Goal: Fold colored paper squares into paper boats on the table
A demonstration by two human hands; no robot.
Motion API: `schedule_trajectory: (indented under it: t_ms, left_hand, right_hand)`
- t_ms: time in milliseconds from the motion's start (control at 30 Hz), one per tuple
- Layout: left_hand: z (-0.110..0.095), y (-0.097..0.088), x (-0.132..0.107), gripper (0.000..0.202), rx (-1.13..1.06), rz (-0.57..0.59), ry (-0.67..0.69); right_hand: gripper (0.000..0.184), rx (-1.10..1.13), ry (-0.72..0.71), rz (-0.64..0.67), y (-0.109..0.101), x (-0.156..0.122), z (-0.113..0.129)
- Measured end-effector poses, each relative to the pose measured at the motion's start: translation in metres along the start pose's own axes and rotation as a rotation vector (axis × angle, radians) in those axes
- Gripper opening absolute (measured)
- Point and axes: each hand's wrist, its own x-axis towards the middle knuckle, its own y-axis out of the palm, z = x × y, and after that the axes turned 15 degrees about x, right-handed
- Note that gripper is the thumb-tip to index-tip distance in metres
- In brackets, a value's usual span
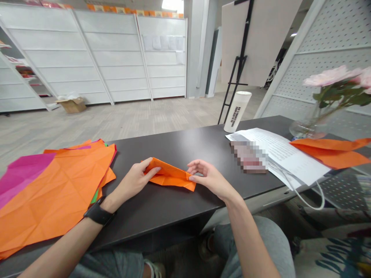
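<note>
I pinched a folded orange paper (171,175) at the frame's centre, lying on the dark table (179,146). My left hand (136,179) closed its fingers (152,170) on its left corner; my right hand (207,177) gripped the right edge. A stack of orange and pink sheets (49,189) lay at lower left.

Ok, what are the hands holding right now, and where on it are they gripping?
A folded orange paper. The left hand grips its left corner between thumb and fingers; the right hand pinches its right end with the fingertips.
</note>
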Motion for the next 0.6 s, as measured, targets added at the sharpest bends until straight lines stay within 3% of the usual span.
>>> schedule_trajectory:
  t_ms: [100,200,367,467,600]
  left_hand:
    - [0.005,-0.002,0.001,0.027,0.022,0.045,0.046]
    - [0.016,-0.001,0.003,0.026,0.065,0.075,0.005]
    - [0.032,0.004,0.007,0.030,-0.168,0.090,-0.088]
    - [0.035,0.002,0.009,0.030,-0.112,0.084,-0.085]
    - [0.032,-0.006,0.008,0.031,-0.027,0.125,0.001]
  right_hand:
    - [0.031,-0.044,-0.015,-0.099,-0.005,0.001,-0.002]
    - [0.028,-0.083,-0.003,-0.182,-0.010,0.002,-0.005]
    - [0.012,-0.146,-0.085,-0.194,-0.013,0.006,-0.017]
    - [0.004,-0.188,-0.164,-0.165,-0.014,0.008,-0.021]
    - [0.024,-0.343,-0.198,-0.127,-0.014,0.005,-0.014]
